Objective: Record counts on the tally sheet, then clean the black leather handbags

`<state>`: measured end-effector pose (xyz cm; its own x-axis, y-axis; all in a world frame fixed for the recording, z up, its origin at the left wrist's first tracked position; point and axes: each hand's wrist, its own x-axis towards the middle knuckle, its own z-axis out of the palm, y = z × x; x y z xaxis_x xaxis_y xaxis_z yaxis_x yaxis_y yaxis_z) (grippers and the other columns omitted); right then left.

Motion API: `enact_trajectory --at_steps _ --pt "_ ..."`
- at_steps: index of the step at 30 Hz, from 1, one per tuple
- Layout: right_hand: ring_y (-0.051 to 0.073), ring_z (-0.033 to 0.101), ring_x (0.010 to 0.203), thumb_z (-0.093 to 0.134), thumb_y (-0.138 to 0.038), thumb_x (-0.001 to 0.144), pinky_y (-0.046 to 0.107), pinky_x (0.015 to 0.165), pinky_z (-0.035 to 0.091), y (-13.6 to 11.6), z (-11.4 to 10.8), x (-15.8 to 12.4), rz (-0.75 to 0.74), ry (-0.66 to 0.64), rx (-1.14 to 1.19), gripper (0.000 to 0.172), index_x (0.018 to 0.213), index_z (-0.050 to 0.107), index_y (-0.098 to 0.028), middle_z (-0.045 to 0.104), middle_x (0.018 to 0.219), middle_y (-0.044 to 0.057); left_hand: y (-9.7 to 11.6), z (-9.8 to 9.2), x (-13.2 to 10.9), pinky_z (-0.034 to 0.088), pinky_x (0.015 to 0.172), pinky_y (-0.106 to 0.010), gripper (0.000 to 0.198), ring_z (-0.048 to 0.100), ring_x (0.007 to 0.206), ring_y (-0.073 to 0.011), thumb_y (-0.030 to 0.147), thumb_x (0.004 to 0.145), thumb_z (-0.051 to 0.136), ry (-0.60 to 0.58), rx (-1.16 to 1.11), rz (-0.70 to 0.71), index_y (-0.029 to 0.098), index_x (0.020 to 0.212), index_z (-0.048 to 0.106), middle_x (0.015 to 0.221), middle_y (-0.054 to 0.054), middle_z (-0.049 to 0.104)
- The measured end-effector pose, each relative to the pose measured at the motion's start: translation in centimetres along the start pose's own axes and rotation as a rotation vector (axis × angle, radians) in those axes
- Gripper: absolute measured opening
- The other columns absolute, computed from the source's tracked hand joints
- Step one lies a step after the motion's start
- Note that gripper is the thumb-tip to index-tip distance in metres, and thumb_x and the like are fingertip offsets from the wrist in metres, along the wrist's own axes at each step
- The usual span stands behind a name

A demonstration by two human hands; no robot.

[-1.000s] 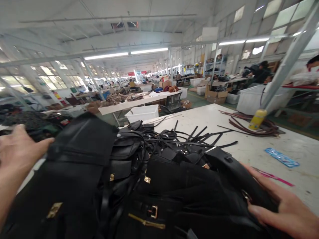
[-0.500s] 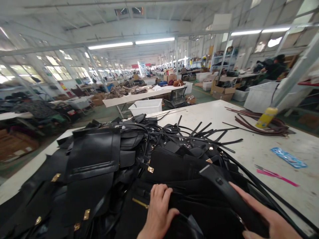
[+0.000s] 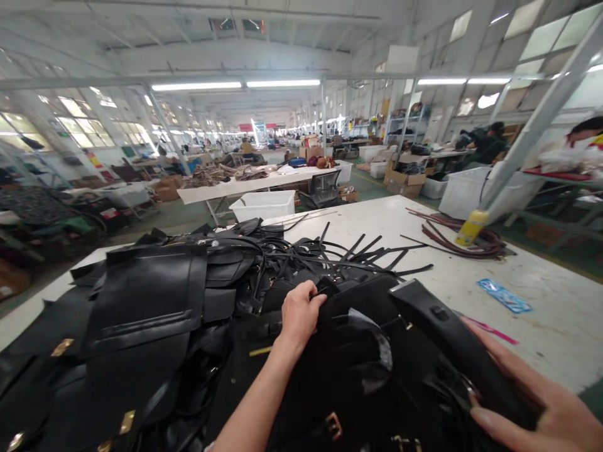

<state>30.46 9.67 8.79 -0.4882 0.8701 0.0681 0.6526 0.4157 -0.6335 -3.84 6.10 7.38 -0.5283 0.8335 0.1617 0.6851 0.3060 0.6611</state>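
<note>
A heap of black leather bag pieces [image 3: 151, 295] with gold clasps covers the near table. My left hand [image 3: 300, 311] is closed in a pinch on the edge of a black bag piece [image 3: 332, 287] near the heap's middle. At the lower right, my right hand [image 3: 532, 389] is wrapped round a black handheld tool [image 3: 455, 339] with a flat metal-edged end pointing up and left. Between the hands, a clear plastic strip [image 3: 377, 336] lies over black fabric, blurred. A gold buckle [image 3: 334, 425] shows at the bottom.
Brown straps [image 3: 464, 242] and a yellow bottle [image 3: 472, 227] lie at the table's right back. Closer are a blue packet [image 3: 504, 295] and a pink-handled tool [image 3: 494, 331]. Behind stand a white bin [image 3: 264, 206], a chair [image 3: 325, 188] and a person [image 3: 490, 145].
My left hand has moved up and forward over the pile and pinched a bag piece. The tool in my right hand has shifted right. The camera view has turned slightly right.
</note>
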Motion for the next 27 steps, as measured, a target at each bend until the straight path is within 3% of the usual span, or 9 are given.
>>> enact_trajectory --at_steps 5,9,12,14,16,18,22,25,27 --pt "0.026 0.026 0.132 0.059 -0.042 0.073 0.037 0.109 0.021 -1.8 -0.2 0.0 0.011 -0.144 0.038 0.084 0.144 0.016 -0.026 0.027 0.145 -0.002 -2.5 3.8 1.1 0.026 0.056 -0.028 0.017 0.049 0.064 -0.0168 0.031 0.074 0.055 -0.092 0.073 -0.104 0.021 0.063 0.048 0.061 0.002 0.053" --pt "0.028 0.044 0.12 0.06 -0.036 0.071 0.033 0.101 0.037 -6.5 1.2 0.7 0.038 -0.492 0.31 0.081 0.142 0.025 -0.021 0.047 0.132 0.004 -4.1 3.0 2.0 0.03 0.058 -0.026 0.016 0.053 0.065 -0.0148 0.03 0.073 0.056 -0.236 0.022 -0.036 0.021 0.06 0.055 0.059 0.003 0.056" --pt "0.022 0.055 0.104 0.059 -0.015 0.062 0.025 0.094 0.041 -9.4 3.0 1.5 0.011 -0.596 0.42 0.079 0.137 0.036 -0.023 0.058 0.116 0.001 -4.5 2.4 2.5 0.03 0.058 -0.025 0.014 0.053 0.064 -0.0145 0.031 0.069 0.057 -0.288 -0.007 -0.012 0.022 0.059 0.059 0.058 0.003 0.056" --pt "0.013 0.059 0.079 0.054 -0.006 0.058 0.017 0.075 0.046 -10.3 4.5 2.4 0.005 -0.639 0.433 0.082 0.136 0.037 -0.026 0.064 0.095 -0.004 -4.6 2.5 2.5 0.03 0.058 -0.026 0.014 0.053 0.064 -0.015 0.031 0.068 0.057 -0.284 -0.02 -0.026 0.021 0.058 0.059 0.057 0.003 0.056" --pt "0.008 0.051 0.056 0.051 -0.004 0.058 0.014 0.051 0.039 -10.6 6.0 3.5 0.022 -0.664 0.418 0.084 0.137 0.034 -0.026 0.061 0.072 -0.008 -4.8 2.8 2.5 0.029 0.058 -0.027 0.013 0.052 0.064 -0.0151 0.03 0.067 0.056 -0.272 -0.038 -0.049 0.021 0.058 0.059 0.057 0.002 0.057" --pt "0.008 0.046 0.051 0.052 -0.006 0.059 0.015 0.043 0.033 -10.7 7.3 4.7 0.012 -0.591 0.394 0.083 0.138 0.033 -0.025 0.057 0.069 -0.007 -5.0 3.0 2.6 0.028 0.057 -0.027 0.014 0.051 0.061 -0.015 0.029 0.066 0.056 -0.267 -0.068 -0.072 0.02 0.056 0.059 0.055 0.002 0.055" --pt "0.009 0.048 0.053 0.052 -0.012 0.065 0.018 0.049 0.04 -11.1 8.0 6.0 0.029 -0.425 0.464 0.081 0.14 0.025 -0.027 0.061 0.085 -0.004 -6.1 3.1 2.9 0.029 0.054 -0.026 0.021 0.048 0.057 -0.0139 0.028 0.071 0.05 -0.26 -0.162 -0.092 0.019 0.052 0.056 0.049 0.002 0.049" --pt "0.014 0.055 0.063 0.054 -0.018 0.063 0.021 0.055 0.046 -11.0 7.0 5.2 0.084 -0.597 0.5 0.086 0.142 0.021 -0.024 0.063 0.091 -0.001 -6.7 3.2 3.0 0.032 0.056 -0.025 0.019 0.049 0.056 -0.0135 0.025 0.07 0.05 -0.26 -0.242 -0.089 0.018 0.053 0.057 0.049 0.002 0.052" --pt "0.022 0.057 0.094 0.056 -0.021 0.06 0.026 0.082 0.047 -10.6 6.6 4.5 0.079 -0.679 0.483 0.087 0.141 0.026 -0.019 0.058 0.113 0.003 -6.7 3.2 2.9 0.036 0.057 -0.024 0.02 0.052 0.056 -0.0131 0.026 0.071 0.049 -0.277 -0.318 -0.087 0.018 0.055 0.058 0.051 0.002 0.055"
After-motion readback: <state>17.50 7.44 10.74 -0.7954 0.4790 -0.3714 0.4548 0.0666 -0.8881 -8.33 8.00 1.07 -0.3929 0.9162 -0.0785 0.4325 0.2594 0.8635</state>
